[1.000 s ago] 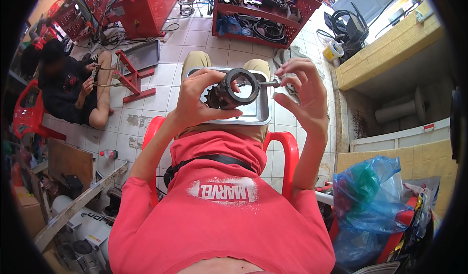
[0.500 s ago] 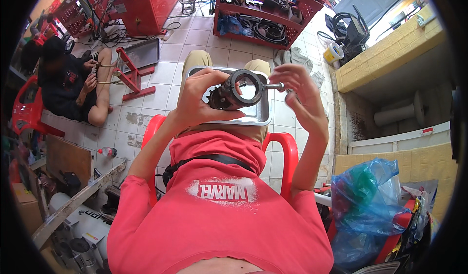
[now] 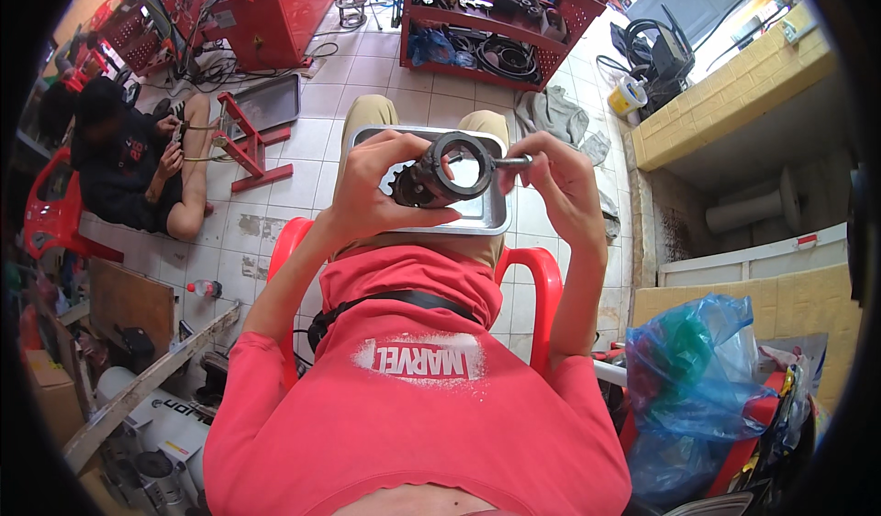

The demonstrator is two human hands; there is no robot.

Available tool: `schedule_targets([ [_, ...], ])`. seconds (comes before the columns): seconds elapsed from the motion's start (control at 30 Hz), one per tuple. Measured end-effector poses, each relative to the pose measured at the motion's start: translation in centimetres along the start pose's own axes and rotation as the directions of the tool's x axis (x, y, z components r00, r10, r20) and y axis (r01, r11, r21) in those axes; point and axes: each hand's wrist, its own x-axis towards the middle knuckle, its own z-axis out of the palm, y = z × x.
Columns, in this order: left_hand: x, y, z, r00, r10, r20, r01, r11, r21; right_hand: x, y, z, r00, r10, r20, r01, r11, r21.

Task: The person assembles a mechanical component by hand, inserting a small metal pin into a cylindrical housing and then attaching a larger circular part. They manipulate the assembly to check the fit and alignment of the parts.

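Holding metal part [image 3: 422,184], left hand [image 3: 362,181], tray [image 3: 498,213] half-hidden; red cart [image 3: 566,43] beyond

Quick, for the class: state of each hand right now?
Left hand: closed, holding the dark metal part.
Right hand: curled at the bolt, firm grip unclear.

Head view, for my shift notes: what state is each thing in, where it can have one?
Left hand: closed around the dark metal part.
Dark metal part: held above the tray, ring opening showing.
Metal rod: sticking out from the part's side.
Right hand: fingers curled at the rod; grip unclear.
Tray: resting on the lap.
Bottle: lying down.
Gray cloth: crumpled.
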Motion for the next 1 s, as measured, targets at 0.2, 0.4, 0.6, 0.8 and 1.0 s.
schedule_targets([
  [0.2,0.0,-0.1,0.1,1.0,-0.028,-0.001,0.028,1.0,0.013,0.5,-0.1,0.8,0.96,-0.261,-0.105,0.248,0.961,-0.124],
  [0.4,0.0,0.3,0.1,1.0,0.002,0.004,-0.002,1.0,0.016,0.1,0.6,-0.4,0.988,0.026,0.155,-0.036,0.998,0.057],
  [0.6,0.0,0.2,0.3,1.0,-0.009,-0.018,0.009,1.0,-0.001,0.4,0.3,2.7,0.982,-0.126,-0.137,0.15,0.972,0.179],
  [0.8,0.0,0.3,0.2,1.0,0.008,-0.003,-0.008,0.997,0.081,0.2,0.6,2.2,0.995,0.019,-0.102,0.005,0.974,0.225],
  [1.0,0.0,0.4,0.4,0.996,-0.081,-0.026,0.083,0.994,0.075,1.2,1.6,2.1,0.962,-0.228,-0.151,0.24,0.968,0.067],
])
